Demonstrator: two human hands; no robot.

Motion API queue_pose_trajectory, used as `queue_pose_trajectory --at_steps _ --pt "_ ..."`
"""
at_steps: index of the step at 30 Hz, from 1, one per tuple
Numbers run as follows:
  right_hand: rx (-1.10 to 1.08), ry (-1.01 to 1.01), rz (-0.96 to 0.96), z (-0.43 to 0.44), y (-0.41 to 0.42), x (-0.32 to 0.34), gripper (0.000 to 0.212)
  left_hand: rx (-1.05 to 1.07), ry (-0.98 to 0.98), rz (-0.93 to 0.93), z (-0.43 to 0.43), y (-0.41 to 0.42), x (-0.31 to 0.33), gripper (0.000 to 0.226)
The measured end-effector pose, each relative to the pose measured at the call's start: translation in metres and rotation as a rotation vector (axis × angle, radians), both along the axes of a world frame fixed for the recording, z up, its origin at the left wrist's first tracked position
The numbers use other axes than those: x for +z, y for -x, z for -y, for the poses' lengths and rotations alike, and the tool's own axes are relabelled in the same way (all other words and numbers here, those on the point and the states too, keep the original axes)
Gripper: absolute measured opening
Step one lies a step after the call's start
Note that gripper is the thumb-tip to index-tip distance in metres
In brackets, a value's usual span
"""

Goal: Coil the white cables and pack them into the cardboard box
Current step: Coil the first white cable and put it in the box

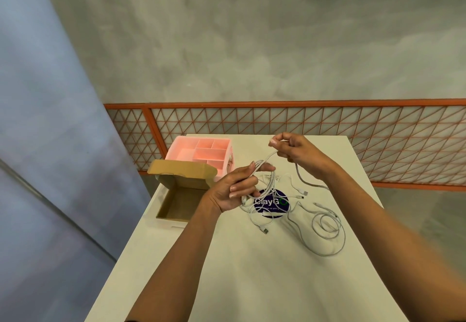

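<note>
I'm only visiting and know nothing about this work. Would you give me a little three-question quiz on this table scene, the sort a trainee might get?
1. True or false: the cardboard box has its lid shut.
2. What stands just behind the box? A) a pink divided tray B) a green bucket C) a laptop
3. Fill in: the gathered loops of white cable are held in the ____ hand.

Key
1. False: the lid is folded open.
2. A.
3. Left: the left hand grips the loops, and the right hand pinches the strand higher up.
</note>
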State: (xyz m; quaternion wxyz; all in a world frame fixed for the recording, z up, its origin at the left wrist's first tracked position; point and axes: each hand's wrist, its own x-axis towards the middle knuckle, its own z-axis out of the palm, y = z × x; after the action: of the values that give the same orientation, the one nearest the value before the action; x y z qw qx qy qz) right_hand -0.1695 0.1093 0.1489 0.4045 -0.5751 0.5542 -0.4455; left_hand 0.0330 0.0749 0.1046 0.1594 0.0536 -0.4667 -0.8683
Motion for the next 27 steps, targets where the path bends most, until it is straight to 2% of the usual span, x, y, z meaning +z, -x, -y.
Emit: queue_pose_trajectory --at_steps 4,7,9,12,22,27 --pt "0.146 -0.159 0.055 -0.005 0.001 -0.008 0.035 -0.001 -0.074 -0.062 0.001 0.0 -0.002 0.022" --pt "0.272 -0.266 0.182 -0.011 0.002 -0.012 0.039 -0.028 -0.101 -0.092 0.003 -0.001 -0.004 0.024" --pt "0.321 -0.264 0.17 -0.013 0.002 -0.013 0.037 -0.043 -0.105 -0.091 0.003 -0.001 -0.004 0.027" --pt "0.33 -0.263 0.149 -0.014 -0.003 -0.013 0.027 -0.056 -0.104 -0.063 0.002 0.0 -0.003 0.029" --pt "0.36 -0.248 0.321 -0.009 -0.01 -0.014 0.025 -0.005 -0.117 -0.059 0.001 0.002 0.0 0.034" --pt "0.27 -0.218 0.273 -0.005 -0.014 -0.019 0.028 0.076 -0.132 -0.029 0.0 0.005 -0.002 0.042"
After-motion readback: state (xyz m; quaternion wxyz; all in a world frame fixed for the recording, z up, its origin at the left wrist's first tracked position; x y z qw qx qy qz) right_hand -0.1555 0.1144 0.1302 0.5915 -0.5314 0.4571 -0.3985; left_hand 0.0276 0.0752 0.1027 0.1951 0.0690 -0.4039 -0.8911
